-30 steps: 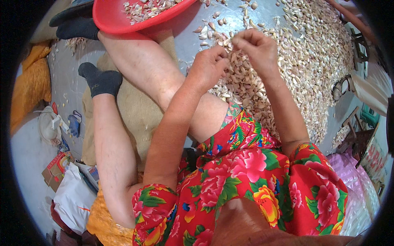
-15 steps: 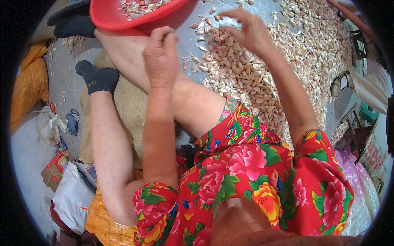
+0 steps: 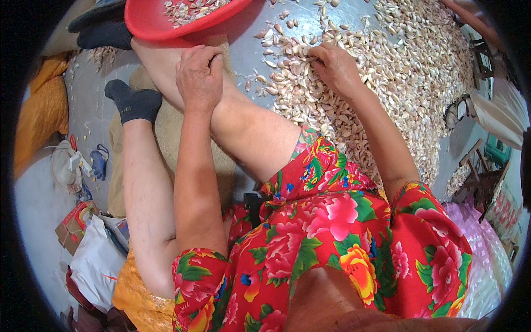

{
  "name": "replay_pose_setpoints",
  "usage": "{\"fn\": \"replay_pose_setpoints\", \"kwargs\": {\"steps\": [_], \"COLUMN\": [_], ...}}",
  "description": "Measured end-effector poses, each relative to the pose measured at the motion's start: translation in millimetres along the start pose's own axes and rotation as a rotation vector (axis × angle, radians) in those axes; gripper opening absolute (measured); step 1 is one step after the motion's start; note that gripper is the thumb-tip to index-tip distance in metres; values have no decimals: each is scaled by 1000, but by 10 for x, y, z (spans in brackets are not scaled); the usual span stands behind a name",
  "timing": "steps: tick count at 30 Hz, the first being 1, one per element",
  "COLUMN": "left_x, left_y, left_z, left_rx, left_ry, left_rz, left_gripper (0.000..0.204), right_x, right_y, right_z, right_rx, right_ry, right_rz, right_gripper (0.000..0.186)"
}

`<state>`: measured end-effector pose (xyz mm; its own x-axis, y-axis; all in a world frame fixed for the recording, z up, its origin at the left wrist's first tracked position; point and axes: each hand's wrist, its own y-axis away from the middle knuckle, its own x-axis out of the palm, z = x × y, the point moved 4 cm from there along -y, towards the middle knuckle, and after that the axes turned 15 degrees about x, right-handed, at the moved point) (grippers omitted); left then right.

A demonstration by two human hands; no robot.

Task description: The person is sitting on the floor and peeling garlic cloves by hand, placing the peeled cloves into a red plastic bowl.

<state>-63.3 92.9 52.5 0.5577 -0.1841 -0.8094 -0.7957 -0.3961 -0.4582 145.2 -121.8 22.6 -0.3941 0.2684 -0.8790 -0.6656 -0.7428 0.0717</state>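
Note:
A broad heap of garlic cloves (image 3: 332, 105) spreads over the grey floor on the right. My right hand (image 3: 336, 69) reaches to its near-left edge, thumb and fingers pinched together at a clove among the others. Over my bent leg (image 3: 249, 133) is my left hand (image 3: 199, 77), back upward, fingers curled in; its palm side is hidden, so what it holds, if anything, does not show. Beyond the left hand stands a red plastic basin (image 3: 188, 30) with pale cloves or peelings in it.
Burlap sacking (image 3: 166, 138) lies under my legs. At the left are an orange sack (image 3: 41, 122), a blue-handled tool (image 3: 98, 163) and a white plastic bag (image 3: 97, 263). A wooden stool (image 3: 475, 182) and pink plastic sheeting (image 3: 475, 232) stand at the right. Another person's arm (image 3: 475, 25) shows at the upper right.
My right hand has come down onto the cloves, and its spread fingers have closed. My left hand has moved down and to the left, fingers still curled.

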Motion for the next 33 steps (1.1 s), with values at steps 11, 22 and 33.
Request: {"fn": "replay_pose_setpoints", "kwargs": {"steps": [11, 22, 33], "left_x": [6, -7, 7], "left_y": [39, 3, 8], "left_z": [69, 55, 73], "left_rx": [-44, -42, -60], "left_ry": [10, 32, 56], "left_rz": [17, -9, -28], "left_gripper": [13, 11, 12], "right_x": [-8, -855, 70], "right_y": [111, -858, -194], "right_z": [-207, 984, 421], "right_rx": [415, -205, -359], "right_ry": [-1137, -1338, 123], "right_rz": [450, 347, 38], "right_gripper": [16, 39, 44]}}
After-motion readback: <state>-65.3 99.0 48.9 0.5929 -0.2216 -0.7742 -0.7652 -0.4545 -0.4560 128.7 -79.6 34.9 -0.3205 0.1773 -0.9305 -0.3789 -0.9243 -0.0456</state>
